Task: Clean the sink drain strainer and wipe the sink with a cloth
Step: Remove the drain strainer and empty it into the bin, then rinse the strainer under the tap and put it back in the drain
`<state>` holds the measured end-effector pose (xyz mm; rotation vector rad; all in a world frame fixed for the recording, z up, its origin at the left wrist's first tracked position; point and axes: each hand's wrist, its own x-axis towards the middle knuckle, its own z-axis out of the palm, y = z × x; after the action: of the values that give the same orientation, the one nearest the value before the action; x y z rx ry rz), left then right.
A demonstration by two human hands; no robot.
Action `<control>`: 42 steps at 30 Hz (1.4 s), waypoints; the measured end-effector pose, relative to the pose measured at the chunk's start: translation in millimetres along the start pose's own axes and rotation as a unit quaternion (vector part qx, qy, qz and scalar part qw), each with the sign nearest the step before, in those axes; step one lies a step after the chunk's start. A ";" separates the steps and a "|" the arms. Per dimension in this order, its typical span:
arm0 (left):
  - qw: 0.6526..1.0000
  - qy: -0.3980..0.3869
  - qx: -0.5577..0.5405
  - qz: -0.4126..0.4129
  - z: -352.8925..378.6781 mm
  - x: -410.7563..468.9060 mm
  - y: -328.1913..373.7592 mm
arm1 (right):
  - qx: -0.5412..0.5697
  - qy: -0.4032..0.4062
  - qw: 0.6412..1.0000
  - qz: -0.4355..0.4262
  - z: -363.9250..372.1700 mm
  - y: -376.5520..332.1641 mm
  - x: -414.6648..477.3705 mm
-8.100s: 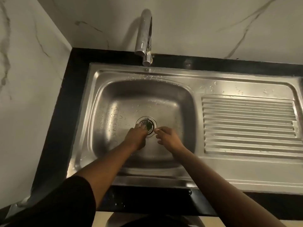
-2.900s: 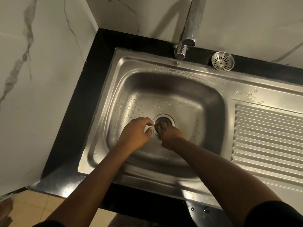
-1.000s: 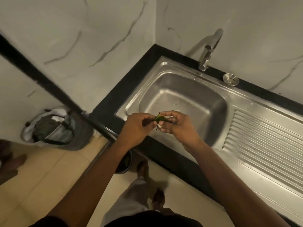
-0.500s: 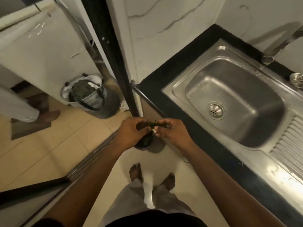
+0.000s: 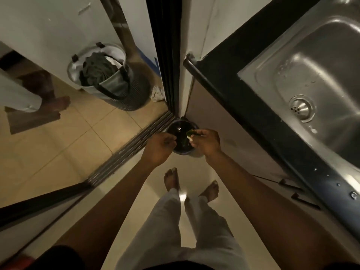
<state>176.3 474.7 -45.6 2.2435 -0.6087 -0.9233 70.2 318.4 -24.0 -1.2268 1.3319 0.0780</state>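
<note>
A small green scrap (image 5: 190, 132) is pinched between the thumb and fingertips of the right hand (image 5: 206, 142), with a pale bit just below it that is too small to be identified. The left hand (image 5: 159, 147) is held just beside it with the fingers curled inward; whether anything is gripped there cannot be told. Both hands are held above a dark round bin (image 5: 178, 128), which is set on the floor in the corner where the sliding door track (image 5: 132, 145) meets the cupboard front (image 5: 224, 123). Two bare feet (image 5: 172, 180) and light trousers (image 5: 171, 230) are seen below the hands on the pale floor. The steel sink (image 5: 321, 61) is seen well apart to the right, set into the black countertop (image 5: 253, 84), and its drain (image 5: 302, 109) is seen in the basin floor, with water drops scattered around it. Beyond the black door frame (image 5: 165, 55), a grey fabric basket (image 5: 113, 86) filled with dark cloth is seen beside a dark woven basket (image 5: 136, 94), and a pale crumpled rag (image 5: 157, 95) lies next to them.
</note>
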 end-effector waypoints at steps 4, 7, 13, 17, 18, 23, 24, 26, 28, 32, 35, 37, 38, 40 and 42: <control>1.000 -0.007 -0.012 -0.023 9.8 15.3 -16.2 | -0.026 0.038 0.999 0.015 24.4 10.0 38.5; 0.999 -0.007 -0.023 -0.035 10.6 23.0 -23.8 | -0.039 0.024 0.999 0.022 33.5 16.0 58.3; 0.999 -0.010 -0.026 -0.035 1.7 29.6 -26.7 | -0.080 -0.007 0.996 0.023 26.2 25.5 71.3; 0.999 -0.002 -0.038 -0.022 -4.0 28.3 -14.6 | -0.097 0.003 0.995 -0.010 14.2 21.4 57.2; 0.999 -0.001 -0.042 -0.018 -6.0 27.0 -8.6 | -0.094 0.003 0.995 -0.019 11.3 18.2 50.3; 0.998 -0.009 -0.048 0.030 -19.3 12.0 31.1 | -0.082 0.012 0.992 -0.091 -8.2 -6.1 0.1; 0.998 -0.007 -0.047 0.041 -22.3 7.9 39.4 | -0.069 0.016 0.992 -0.107 -12.5 -11.0 -11.3; 0.997 -0.006 -0.037 0.065 -28.4 -1.6 58.6 | -0.035 0.027 0.990 -0.132 -24.0 -21.3 -36.9; 0.996 -0.013 -0.038 0.085 -33.9 -12.2 78.3 | -0.012 0.040 0.987 -0.154 -37.1 -29.5 -60.9; 0.989 -0.016 -0.022 0.146 -40.1 -31.8 118.6 | 0.050 0.069 0.981 -0.174 -69.0 -40.2 -100.9; 0.983 -0.022 -0.020 0.182 -39.9 -42.5 152.4 | 0.075 0.086 0.972 -0.204 -95.2 -46.7 -124.4; 0.979 -0.033 -0.034 0.198 -37.5 -49.8 173.7 | 0.092 0.100 0.967 -0.217 -111.6 -48.8 -137.9; 0.977 -0.039 -0.044 0.207 -36.2 -52.8 183.9 | 0.100 0.108 0.964 -0.221 -119.6 -50.1 -143.7; 0.970 -0.052 -0.067 0.229 -32.1 -57.5 203.7 | 0.115 0.122 0.959 -0.230 -135.2 -52.2 -153.1; 0.964 -0.068 -0.079 0.244 -27.0 -62.1 222.4 | 0.130 0.134 0.953 -0.240 -151.1 -53.0 -162.8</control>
<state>117.7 368.3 152.6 1.7773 -1.0540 -0.8359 -50.7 283.9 166.7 -1.3314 1.1886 -0.6115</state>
